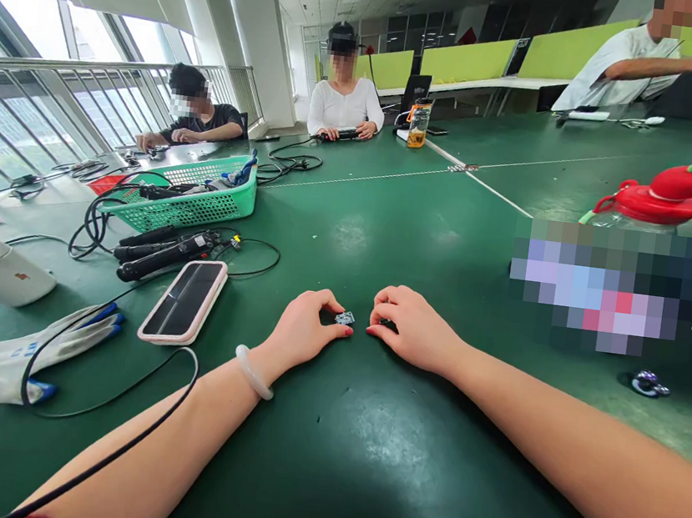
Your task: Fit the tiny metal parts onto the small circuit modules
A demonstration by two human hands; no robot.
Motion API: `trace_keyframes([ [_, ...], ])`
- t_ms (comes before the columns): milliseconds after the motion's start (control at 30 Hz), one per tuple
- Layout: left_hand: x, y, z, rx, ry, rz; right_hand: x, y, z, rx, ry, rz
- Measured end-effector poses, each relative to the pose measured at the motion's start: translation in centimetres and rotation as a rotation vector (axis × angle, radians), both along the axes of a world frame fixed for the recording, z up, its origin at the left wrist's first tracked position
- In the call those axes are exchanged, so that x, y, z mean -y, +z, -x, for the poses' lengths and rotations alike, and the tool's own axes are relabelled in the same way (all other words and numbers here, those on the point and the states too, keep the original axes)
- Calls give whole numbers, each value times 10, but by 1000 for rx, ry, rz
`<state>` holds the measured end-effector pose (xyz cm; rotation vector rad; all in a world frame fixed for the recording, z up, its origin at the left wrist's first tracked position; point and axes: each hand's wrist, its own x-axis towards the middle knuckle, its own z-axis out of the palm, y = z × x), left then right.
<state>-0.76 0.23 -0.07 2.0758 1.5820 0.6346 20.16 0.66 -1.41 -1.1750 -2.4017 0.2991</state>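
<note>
Pinching a small patterned piece (345, 318) between thumb and index finger, the person's left hand (302, 325) is over the green table (313, 473), to the right of the pink-edged phone (182, 302). Phone taken as landmark; sides are the person's own.

Right hand (411, 328): farther right of the phone, past the left; fingers curled toward the thumb. Cannot tell whether it grips anything; the dark patch in its gap could be a small object or shaded table. Hands near each other, not touching. Piece sits at the left fingertips, on the side away from the phone, facing the right hand.

Beyond the phone: black handles (163, 255), then a green basket (204, 210). Left of the phone: a white-and-blue glove (11, 361). A black cable (195, 375) loops below the phone and crosses in front of the left forearm.

Step in hand (judgement): handling the piece in a fingertip hold. Next move (judgement): calls for a steady, light left pinch and precise right fingertips, the piece being so small. Its markings: too small to read.
</note>
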Motion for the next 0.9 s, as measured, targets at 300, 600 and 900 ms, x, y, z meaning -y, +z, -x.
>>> trace_keyframes([
  [300, 0, 2, 0, -18, -3, -3, -4, 3, -9, -24, 25, -9],
  [600, 0, 2, 0, -8, -5, 9, -5, 3, -13, 12, 98, 5],
  [900, 0, 1, 0, -13, -11, -8, -6, 4, -13, 25, 68, 15],
])
